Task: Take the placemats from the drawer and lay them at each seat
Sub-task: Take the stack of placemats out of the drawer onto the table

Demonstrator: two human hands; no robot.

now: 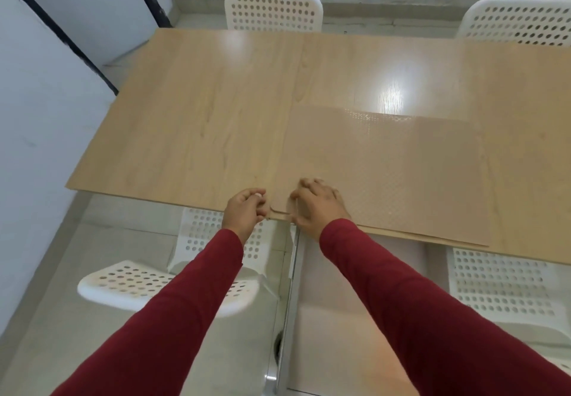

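I have the placemats [386,173] lying as a stack on the worktop [200,117], squared to the near edge on my right side, and from the layered edges showing at the near rim I judge there is more than one sheet there. My right hand [315,207] rests on the stack's near left corner, fingers curled down onto the top mat with the thumb tucked at the edge, so it pins the pile while also pinching at that corner. My left hand [245,210] sits just beside the same corner, fingers curled in and its fingertips at the rounded corner, seemingly picking at it; whether it has a sheet between finger and thumb I cannot tell. I read this as the step of peeling one mat off the pile: these thin sheets cling together, so one hand steadies while the other teases a corner up. Four white perforated chairs stand round the worktop, two on the far side [273,9] and two on my side [167,284], and no seat has its own mat yet, so most of the laying is to come. The risk is lifting two mats at once.
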